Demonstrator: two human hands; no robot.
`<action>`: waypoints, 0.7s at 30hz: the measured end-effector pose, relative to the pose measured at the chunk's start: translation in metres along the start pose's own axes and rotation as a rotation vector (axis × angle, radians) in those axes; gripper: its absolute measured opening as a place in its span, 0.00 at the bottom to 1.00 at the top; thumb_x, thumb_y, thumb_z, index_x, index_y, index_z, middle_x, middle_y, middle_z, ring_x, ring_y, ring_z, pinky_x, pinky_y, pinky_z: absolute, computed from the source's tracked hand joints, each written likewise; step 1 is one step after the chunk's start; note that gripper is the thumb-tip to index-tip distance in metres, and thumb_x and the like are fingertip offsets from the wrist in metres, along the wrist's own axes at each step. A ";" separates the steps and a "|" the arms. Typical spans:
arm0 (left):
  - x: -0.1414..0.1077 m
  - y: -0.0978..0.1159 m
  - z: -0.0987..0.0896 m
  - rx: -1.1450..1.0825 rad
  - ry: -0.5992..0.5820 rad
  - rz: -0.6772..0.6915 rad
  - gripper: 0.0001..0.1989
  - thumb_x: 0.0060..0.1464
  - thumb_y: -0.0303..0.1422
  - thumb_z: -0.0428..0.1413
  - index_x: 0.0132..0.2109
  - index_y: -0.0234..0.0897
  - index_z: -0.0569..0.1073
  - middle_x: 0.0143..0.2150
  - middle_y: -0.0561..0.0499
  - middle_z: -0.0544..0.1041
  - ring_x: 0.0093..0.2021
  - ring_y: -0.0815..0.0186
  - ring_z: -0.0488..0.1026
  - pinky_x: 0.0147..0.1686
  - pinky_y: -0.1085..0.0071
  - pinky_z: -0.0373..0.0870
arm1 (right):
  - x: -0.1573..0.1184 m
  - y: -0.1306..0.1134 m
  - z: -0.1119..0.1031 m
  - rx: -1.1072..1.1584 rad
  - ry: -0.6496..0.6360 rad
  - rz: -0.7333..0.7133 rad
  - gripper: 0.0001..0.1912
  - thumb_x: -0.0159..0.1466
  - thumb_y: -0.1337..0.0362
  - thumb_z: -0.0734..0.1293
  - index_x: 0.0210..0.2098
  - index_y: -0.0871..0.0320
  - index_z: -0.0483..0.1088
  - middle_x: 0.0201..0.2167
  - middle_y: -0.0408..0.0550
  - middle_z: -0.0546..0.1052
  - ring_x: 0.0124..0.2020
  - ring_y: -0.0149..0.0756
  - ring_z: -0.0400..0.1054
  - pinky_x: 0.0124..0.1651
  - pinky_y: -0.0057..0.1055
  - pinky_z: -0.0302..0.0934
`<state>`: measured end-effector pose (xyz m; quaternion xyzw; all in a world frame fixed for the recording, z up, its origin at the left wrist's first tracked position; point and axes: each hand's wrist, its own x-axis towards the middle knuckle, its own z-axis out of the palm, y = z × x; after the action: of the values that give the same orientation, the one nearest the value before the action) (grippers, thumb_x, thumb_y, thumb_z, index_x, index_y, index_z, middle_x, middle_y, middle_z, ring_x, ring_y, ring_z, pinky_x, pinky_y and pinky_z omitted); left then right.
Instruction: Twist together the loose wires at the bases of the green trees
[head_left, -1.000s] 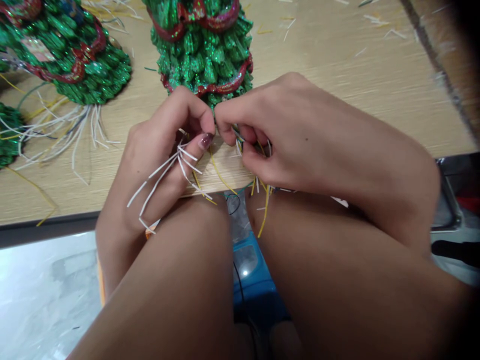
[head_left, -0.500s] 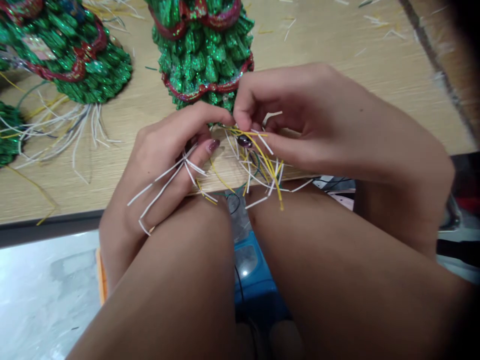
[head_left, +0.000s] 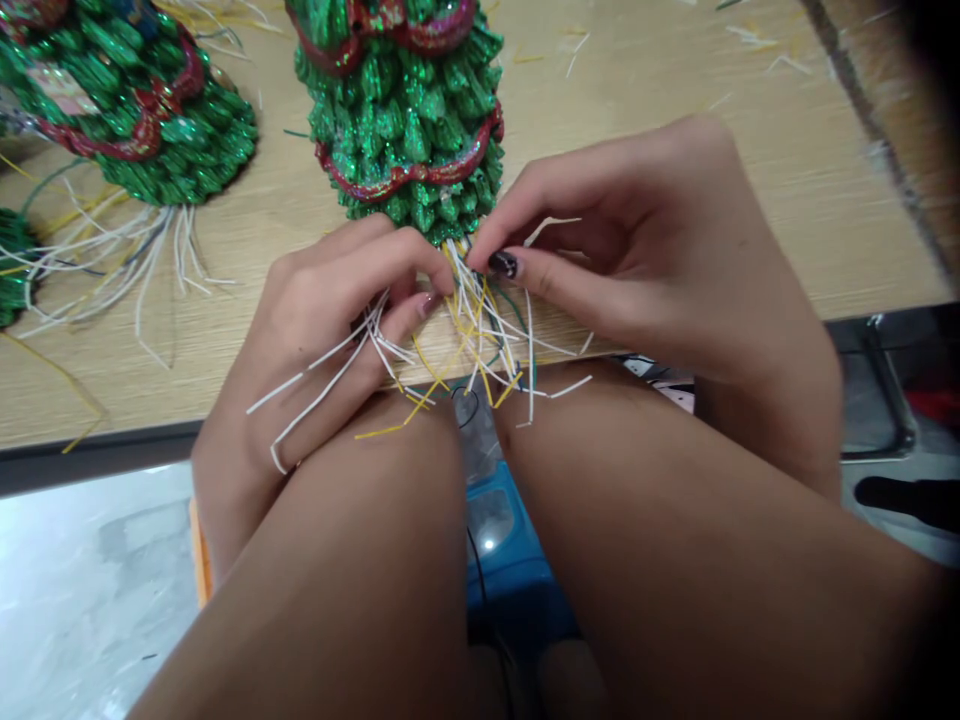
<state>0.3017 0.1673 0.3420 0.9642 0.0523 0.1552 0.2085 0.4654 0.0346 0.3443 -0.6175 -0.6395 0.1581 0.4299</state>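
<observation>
You are at a sorting step, it seems, with both hands at the loose wires that spill from the base of the green tree, which lies just beyond your fingertips on the tabletop. Your left hand is curled, with a few white strands caught between its bent fingers and thumb; its index tip touches the bundle's near side. Your right hand has thumb and index nearly together at the bundle's other side, the remaining fingers loosely bent; whether they pinch a wire, you cannot tell. Any next move here likely calls for a light, precise pinch on single wires, keeping the left fingers closed.
</observation>
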 end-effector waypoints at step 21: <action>0.000 -0.001 0.000 0.134 0.032 0.006 0.07 0.60 0.30 0.50 0.41 0.39 0.73 0.31 0.53 0.68 0.31 0.68 0.66 0.30 0.71 0.59 | 0.032 0.009 -0.014 -0.750 -0.311 -0.325 0.08 0.61 0.65 0.63 0.36 0.51 0.74 0.26 0.40 0.68 0.31 0.31 0.64 0.37 0.31 0.58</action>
<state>0.3018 0.1684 0.3412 0.9736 0.0630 0.1673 0.1420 0.4855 0.0615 0.3573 -0.5912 -0.7985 -0.0638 0.0937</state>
